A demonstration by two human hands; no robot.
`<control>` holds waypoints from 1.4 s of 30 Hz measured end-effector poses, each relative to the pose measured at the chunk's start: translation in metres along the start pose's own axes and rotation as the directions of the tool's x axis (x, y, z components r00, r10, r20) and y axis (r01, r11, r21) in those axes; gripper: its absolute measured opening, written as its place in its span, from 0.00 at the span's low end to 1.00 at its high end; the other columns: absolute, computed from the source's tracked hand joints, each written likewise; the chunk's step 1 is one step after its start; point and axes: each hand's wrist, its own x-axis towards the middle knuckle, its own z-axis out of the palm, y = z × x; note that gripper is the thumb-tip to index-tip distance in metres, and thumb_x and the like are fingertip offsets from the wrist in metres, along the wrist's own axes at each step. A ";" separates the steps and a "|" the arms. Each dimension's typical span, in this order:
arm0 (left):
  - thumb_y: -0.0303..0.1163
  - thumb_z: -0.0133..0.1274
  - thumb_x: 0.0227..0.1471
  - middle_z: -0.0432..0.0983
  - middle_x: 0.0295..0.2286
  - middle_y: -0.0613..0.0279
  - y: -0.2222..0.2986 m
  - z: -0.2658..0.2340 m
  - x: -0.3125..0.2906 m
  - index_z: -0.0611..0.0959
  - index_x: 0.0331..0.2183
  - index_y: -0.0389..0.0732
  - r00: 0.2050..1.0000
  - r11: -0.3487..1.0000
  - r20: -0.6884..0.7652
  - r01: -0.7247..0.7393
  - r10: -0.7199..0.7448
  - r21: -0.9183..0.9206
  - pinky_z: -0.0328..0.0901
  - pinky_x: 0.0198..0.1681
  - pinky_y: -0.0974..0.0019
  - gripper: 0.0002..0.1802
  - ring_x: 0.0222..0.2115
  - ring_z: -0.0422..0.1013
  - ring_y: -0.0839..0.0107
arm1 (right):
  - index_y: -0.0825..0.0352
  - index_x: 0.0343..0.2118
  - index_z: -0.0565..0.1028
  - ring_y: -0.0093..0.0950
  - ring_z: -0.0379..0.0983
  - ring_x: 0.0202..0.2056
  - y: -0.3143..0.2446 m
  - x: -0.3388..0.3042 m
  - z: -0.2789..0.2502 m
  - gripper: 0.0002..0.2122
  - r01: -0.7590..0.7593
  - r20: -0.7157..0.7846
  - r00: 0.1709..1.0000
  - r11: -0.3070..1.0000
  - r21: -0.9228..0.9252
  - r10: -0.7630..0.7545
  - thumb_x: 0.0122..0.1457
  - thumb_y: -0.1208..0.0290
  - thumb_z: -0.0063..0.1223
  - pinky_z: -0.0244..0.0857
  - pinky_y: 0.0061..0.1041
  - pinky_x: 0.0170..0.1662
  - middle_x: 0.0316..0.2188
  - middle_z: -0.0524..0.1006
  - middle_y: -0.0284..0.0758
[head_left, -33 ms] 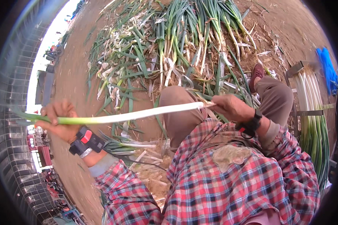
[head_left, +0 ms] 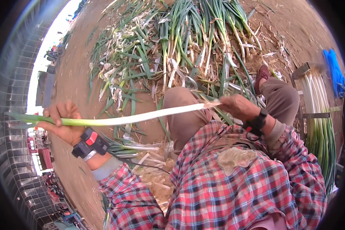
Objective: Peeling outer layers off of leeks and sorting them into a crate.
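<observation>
Over bare dirt, left hand (head_left: pixel 63 122) and right hand (head_left: pixel 237 107) grip one leek (head_left: pixel 142 117)

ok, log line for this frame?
left hand: grips green end of leek | right hand: holds white end | leek: level across lap | pile of leeks: ahead on dirt | rack: right

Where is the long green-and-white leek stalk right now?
In the head view, the long green-and-white leek stalk stretches across the middle, green end in the left hand and white end in the right hand, above the person's bent knee.
</observation>
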 end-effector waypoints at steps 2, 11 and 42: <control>0.56 0.52 0.51 0.58 0.13 0.78 0.000 -0.009 0.007 0.77 0.30 0.48 0.999 0.999 0.043 0.010 -0.009 -0.041 0.46 0.22 0.74 0.21 0.15 0.46 0.81 | 0.65 0.39 0.74 0.42 0.74 0.36 0.090 -0.033 0.008 0.11 -0.279 0.342 0.813 0.830 -0.483 0.472 0.51 0.73 0.53 0.67 0.39 0.38 0.33 0.76 0.43; 0.57 0.52 0.50 0.57 0.12 0.74 -0.034 0.012 -0.018 0.78 0.28 0.45 0.999 0.999 0.039 0.023 -0.022 -0.025 0.45 0.22 0.73 0.23 0.16 0.45 0.80 | 0.64 0.41 0.74 0.39 0.73 0.36 -0.087 0.053 -0.016 0.12 0.183 -0.320 0.939 0.969 0.167 -0.122 0.53 0.73 0.55 0.68 0.35 0.38 0.35 0.72 0.40; 0.56 0.51 0.53 0.57 0.12 0.75 -0.052 0.041 -0.027 0.79 0.29 0.46 0.999 0.999 0.032 0.023 -0.025 0.049 0.43 0.23 0.71 0.22 0.15 0.44 0.81 | 0.68 0.27 0.69 0.24 0.69 0.23 -0.089 0.079 0.016 0.07 0.102 -0.291 0.939 0.661 0.744 0.182 0.59 0.70 0.47 0.62 0.24 0.25 0.23 0.75 0.35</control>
